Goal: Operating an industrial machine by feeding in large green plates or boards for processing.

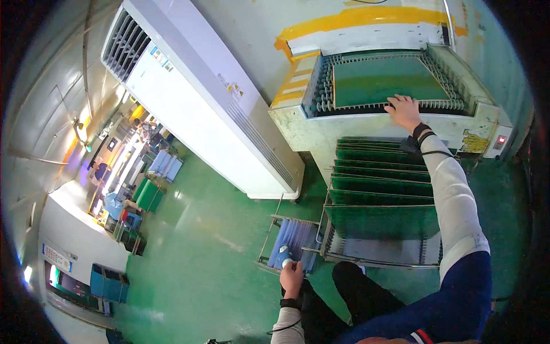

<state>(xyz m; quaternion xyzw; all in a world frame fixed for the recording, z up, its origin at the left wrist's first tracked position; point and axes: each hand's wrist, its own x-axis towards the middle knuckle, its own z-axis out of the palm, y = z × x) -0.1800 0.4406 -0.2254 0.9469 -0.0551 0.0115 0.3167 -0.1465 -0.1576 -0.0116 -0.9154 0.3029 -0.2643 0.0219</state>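
Observation:
My right hand point(404, 111) reaches to the near edge of a flat green panel point(389, 80), fingers apart and palm down. The panel lies on the rollers of a pale machine point(366, 127). Whether my fingertips press on it or hover just over it, I cannot tell. My left hand point(291, 277) is low, its fingers closed at the end of a small blue-and-white object point(283, 255) whose kind I cannot make out. Below the machine, several green panels point(381, 221) stand upright in a metal rack point(378, 262), partly behind my right arm.
A small wheeled frame with blue-grey slats point(303, 235) stands left of the rack. A tall white air conditioner point(212, 97) rises left of the machine. Far left, people point(114, 203) sit along a lit bench, with blue bins point(109, 283) nearer on the green floor point(200, 258).

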